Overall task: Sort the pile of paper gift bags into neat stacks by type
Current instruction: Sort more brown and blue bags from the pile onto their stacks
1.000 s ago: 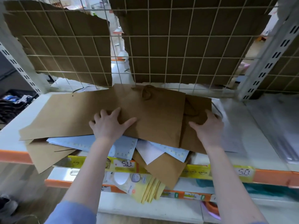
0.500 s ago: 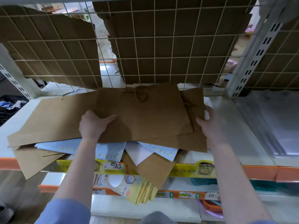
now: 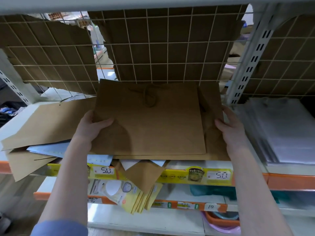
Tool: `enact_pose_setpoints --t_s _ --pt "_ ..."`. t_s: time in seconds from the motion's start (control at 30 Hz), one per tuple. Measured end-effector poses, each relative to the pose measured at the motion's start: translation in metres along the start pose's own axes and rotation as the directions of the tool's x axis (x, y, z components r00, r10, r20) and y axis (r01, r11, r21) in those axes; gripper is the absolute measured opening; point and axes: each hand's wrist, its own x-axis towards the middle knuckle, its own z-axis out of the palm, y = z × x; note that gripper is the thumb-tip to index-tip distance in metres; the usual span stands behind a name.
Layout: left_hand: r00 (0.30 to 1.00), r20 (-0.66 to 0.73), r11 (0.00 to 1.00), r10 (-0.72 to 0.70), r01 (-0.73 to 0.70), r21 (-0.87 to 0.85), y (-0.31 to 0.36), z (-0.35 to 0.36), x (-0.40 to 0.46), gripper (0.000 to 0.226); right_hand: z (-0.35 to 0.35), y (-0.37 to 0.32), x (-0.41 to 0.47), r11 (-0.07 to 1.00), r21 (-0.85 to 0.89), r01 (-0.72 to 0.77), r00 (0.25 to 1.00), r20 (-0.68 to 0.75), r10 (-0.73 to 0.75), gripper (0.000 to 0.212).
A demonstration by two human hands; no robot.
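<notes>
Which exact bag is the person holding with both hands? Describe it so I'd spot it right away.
Look at the white shelf in front of the wire grid. At its middle lies a pile of flat brown paper bags. The held one is the top brown bag, gripped by the left hand and right hand, its twisted cord handle lying on its face.

I see the left hand (image 3: 92,126) gripping the top brown bag (image 3: 153,126) at its left edge; the right hand (image 3: 229,127) holds the right edge above the shelf (image 3: 252,160).
</notes>
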Motion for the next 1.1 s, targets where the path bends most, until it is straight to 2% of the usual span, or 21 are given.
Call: enact_pose_setpoints --t_s 0.13,0.4,0.5,0.6,0.7,0.8,0.9,1.0,1.1 --pt "0.997 0.054 0.99 -0.053 0.059 -0.125 0.0 0.013 -0.02 0.03 -0.02 -0.005 -0.003 0.999 0.016 0.037 0.999 0.02 -0.037 0.051" --pt "0.996 0.091 0.983 -0.018 0.034 -0.18 0.001 0.03 -0.063 0.027 -0.06 -0.007 -0.028 0.998 0.059 0.027 0.998 0.048 -0.03 0.048" --pt "0.995 0.103 0.986 0.008 0.009 -0.168 0.003 0.034 -0.077 0.026 -0.073 -0.01 -0.045 0.999 0.053 0.007 1.0 -0.024 -0.006 0.05" --pt "0.988 0.152 0.99 0.028 -0.006 -0.143 0.002 0.038 -0.092 0.038 -0.09 -0.011 -0.064 1.0 -0.009 -0.013 0.997 -0.083 0.012 0.054" --pt "0.981 0.192 0.99 0.035 -0.007 -0.144 -0.008 0.042 -0.109 0.023 -0.107 -0.011 -0.092 0.994 -0.101 -0.035 0.993 -0.117 0.023 0.053" --pt "0.976 0.217 0.989 0.017 0.016 -0.149 -0.02 0.046 -0.13 0.021 -0.123 -0.016 -0.12 0.984 -0.173 -0.052 0.991 -0.132 0.029 0.042" --pt "0.976 0.216 0.984 -0.013 0.051 -0.169 -0.031 0.053 -0.15 0.023 -0.139 -0.022 -0.139 0.947 -0.318 -0.043 0.993 -0.117 0.005 0.02" --pt "0.969 0.246 0.982 -0.017 0.063 -0.18 -0.026 0.069 -0.173 0.023 -0.162 -0.024 -0.146 0.889 -0.455 -0.057 0.99 -0.14 -0.008 0.034" --pt "0.966 0.257 0.984 0.005 0.041 -0.172 -0.015 0.095 -0.191 0.035 -0.191 -0.026 -0.147 0.858 -0.512 -0.045 0.974 -0.212 -0.075 0.035"
